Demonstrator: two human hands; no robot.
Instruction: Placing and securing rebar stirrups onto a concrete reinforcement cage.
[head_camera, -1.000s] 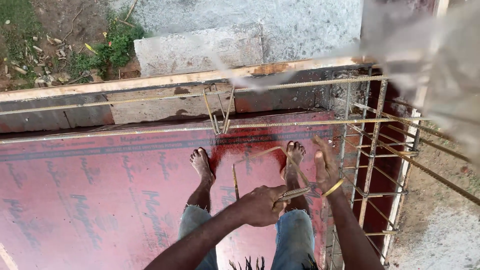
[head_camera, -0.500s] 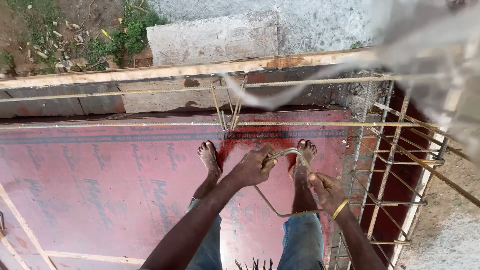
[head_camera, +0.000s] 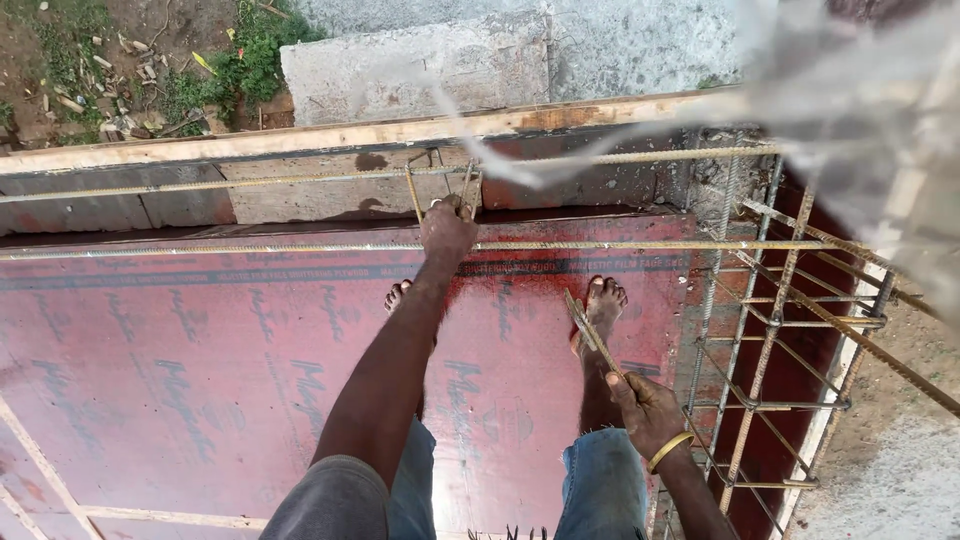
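My left hand (head_camera: 447, 228) is stretched out to the upper middle of the frame, fingers curled over the top of a bent steel stirrup (head_camera: 440, 192) where it meets the long bars. How tight that grip is I can't tell from here, the knuckles cover it. Two long bars run across the frame: one (head_camera: 250, 180) up along the timber edge, one (head_camera: 200, 252) just below it over the red board, and the stirrup hangs between them.

My right hand (head_camera: 645, 410) is low at the lower right, fingers closed round a short rusty rod (head_camera: 590, 330) that slants up and left from my fist toward my right foot. One yellow bangle (head_camera: 668, 452) sits on that wrist.

Two bare feet are planted on the red form board (head_camera: 180, 380), the left one (head_camera: 397, 295) half hidden behind my forearm, the right one (head_camera: 603, 305) in clear view beside the rod. One timber plank (head_camera: 300, 140) borders the board's far side, with a grey concrete block (head_camera: 420, 70) beyond it at top centre and weeds at the upper left.

On the right edge stands one rebar cage (head_camera: 770, 340): I count about four upright bars tied with several square ties, though the far ones blur. A pale blurred strip (head_camera: 840, 90) crosses the upper right corner.
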